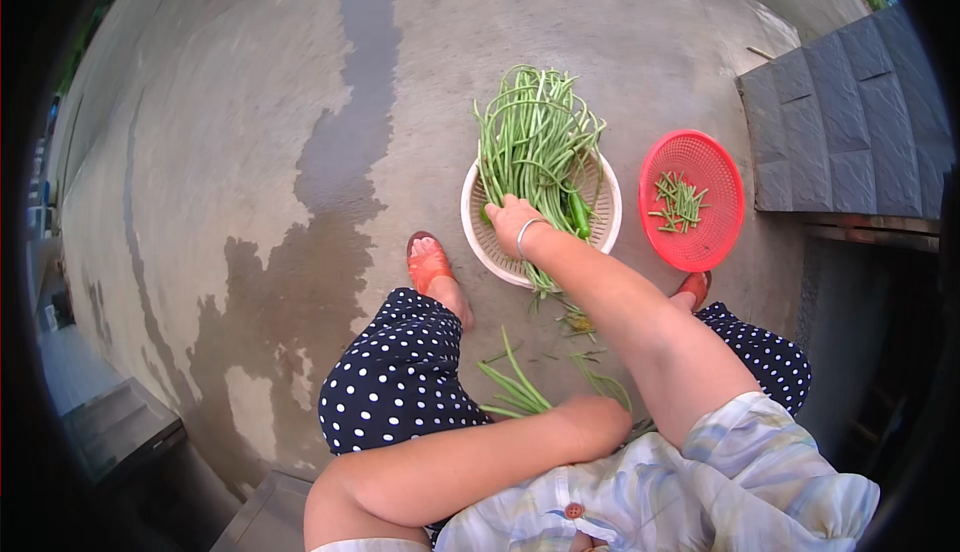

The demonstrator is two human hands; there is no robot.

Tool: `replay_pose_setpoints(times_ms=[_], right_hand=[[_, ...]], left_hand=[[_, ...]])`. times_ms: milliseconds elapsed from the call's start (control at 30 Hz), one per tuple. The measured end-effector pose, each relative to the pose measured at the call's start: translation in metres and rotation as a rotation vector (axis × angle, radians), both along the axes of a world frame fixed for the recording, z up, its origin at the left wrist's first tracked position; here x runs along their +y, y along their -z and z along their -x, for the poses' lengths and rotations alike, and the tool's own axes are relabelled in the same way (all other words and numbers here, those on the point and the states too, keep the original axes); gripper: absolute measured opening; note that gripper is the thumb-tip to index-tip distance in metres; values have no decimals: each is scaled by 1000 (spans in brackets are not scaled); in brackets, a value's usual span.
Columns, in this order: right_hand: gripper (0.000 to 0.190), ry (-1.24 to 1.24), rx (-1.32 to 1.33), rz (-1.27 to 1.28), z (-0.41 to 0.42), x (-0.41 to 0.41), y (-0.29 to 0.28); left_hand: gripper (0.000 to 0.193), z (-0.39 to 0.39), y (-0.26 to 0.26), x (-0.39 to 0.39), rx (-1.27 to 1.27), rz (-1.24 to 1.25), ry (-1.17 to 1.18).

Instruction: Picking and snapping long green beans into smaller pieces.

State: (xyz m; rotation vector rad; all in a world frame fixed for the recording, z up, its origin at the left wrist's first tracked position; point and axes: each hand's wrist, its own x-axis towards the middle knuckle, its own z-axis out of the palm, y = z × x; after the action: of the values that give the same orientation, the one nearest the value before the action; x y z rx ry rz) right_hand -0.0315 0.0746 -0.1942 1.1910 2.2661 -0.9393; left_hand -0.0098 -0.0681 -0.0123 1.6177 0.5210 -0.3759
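A white plastic basket (pixel 493 252) stands on the floor in front of me, heaped with long green beans (pixel 532 131) that hang over its far rim. A green pepper (pixel 579 214) lies among them at the right. My right hand (pixel 514 223), with a silver bangle at the wrist, reaches to the near left of the heap, its fingers closed at the beans; whether it grips them is hidden. My left hand (pixel 592 421) is close to my body, bent around several long beans (pixel 525 390) that stick out to both sides. Its fingers are mostly hidden.
To the right, a red plastic colander (pixel 737 229) holds short cut bean pieces (pixel 681 203). Bean scraps (pixel 577 321) lie on the wet-patched concrete floor (pixel 435 101) near my feet in orange sandals (pixel 429 263). A grey tiled structure (pixel 847 116) rises beyond the colander.
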Motion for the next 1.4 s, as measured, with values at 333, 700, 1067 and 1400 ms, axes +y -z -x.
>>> replay_pose_setpoints(times_ms=[333, 700, 1067, 1400], right_hand=[[16, 256, 291, -214, -27, 12, 12], [28, 1043, 1265, 589, -154, 16, -184], [24, 1274, 1418, 841, -253, -63, -222], [18, 1180, 1147, 922, -222, -84, -198]], left_hand=[[22, 6, -9, 13, 0, 9, -18], [28, -6, 17, 10, 131, -86, -121], [14, -2, 32, 49, 227, 495, -1058], [17, -27, -12, 68, -446, 909, -1435]])
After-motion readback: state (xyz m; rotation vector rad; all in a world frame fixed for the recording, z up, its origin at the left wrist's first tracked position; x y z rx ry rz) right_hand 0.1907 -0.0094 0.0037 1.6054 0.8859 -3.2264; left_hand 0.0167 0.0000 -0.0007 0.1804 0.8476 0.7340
